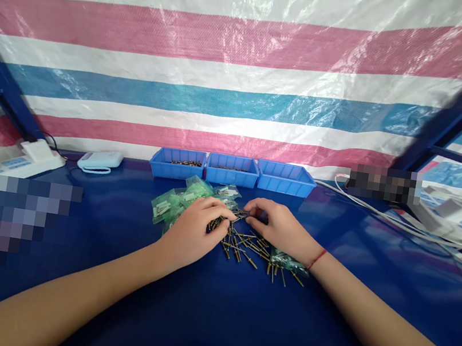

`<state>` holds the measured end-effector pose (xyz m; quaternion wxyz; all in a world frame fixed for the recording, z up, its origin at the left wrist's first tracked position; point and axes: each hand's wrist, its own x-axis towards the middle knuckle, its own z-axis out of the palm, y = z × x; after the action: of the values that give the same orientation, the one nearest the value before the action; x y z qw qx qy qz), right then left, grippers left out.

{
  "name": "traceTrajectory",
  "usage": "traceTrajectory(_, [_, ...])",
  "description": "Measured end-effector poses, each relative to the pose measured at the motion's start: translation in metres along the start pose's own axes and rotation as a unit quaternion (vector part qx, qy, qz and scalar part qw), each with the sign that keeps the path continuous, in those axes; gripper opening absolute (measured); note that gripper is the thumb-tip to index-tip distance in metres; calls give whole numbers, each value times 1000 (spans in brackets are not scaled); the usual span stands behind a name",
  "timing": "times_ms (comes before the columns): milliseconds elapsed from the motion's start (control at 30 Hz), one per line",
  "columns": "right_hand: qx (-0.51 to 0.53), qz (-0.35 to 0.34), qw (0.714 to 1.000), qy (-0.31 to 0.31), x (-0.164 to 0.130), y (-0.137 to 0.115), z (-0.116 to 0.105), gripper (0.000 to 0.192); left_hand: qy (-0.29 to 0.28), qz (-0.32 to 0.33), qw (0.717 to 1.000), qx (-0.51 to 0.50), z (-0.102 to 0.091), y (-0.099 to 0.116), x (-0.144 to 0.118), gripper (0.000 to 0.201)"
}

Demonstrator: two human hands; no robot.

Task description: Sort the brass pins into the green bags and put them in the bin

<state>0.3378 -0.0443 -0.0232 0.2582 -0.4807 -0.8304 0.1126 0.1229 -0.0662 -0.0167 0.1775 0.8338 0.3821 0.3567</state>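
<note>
Thin brass-coloured pins (246, 247) lie scattered on the blue table (209, 320) between both hands. The left hand (194, 231) and right hand (277, 229) pinch pins at their fingertips.

Three blue bins (232, 171) stand in a row at 12 o'clock on the tabletop (210, 309). Two hands, the left hand (193, 231) and the right hand (278, 229), rest on a pile of brass pins (246, 247), too many to count. Several green bags (186, 195) lie at 11 o'clock.

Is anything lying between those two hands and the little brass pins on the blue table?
Nothing visible: the left hand and right hand already rest on the small brass pins.
</note>
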Motion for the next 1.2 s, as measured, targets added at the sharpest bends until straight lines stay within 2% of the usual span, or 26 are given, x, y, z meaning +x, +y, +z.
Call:
traceTrajectory(100, [62, 41, 997, 8, -1, 0, -1, 11, -3, 0, 1000, 3, -1, 1, 0, 23])
traceTrajectory(233, [67, 72, 993, 59, 0, -3, -5, 11, 2, 6, 1000, 23, -1, 0, 0, 21])
traceTrajectory(400, [131, 45, 984, 110, -5, -22, -12, 14, 23, -13, 1000, 14, -1, -2, 0, 26])
traceTrajectory(467, [161, 17, 980, 114, -10, -33, -13, 14, 17, -22, 1000, -2, -2, 0, 0, 29])
traceTrajectory(533, [191, 0, 975, 115, -13, -43, -12, 13, 8, -29, 999, -23, -3, 3, 0, 22])
traceTrajectory(667, [268, 12, 957, 110, -17, -55, -11, 17, 10, -53, 996, -73, -6, 11, -1, 18])
traceTrajectory(833, [315, 50, 943, 97, -17, -56, -12, 18, 18, -65, 993, -96, -7, 15, 0, 17])
traceTrajectory(1200, [357, 62, 926, 108, -16, -59, -14, 16, 9, -63, 994, -89, -7, 16, 0, 18])
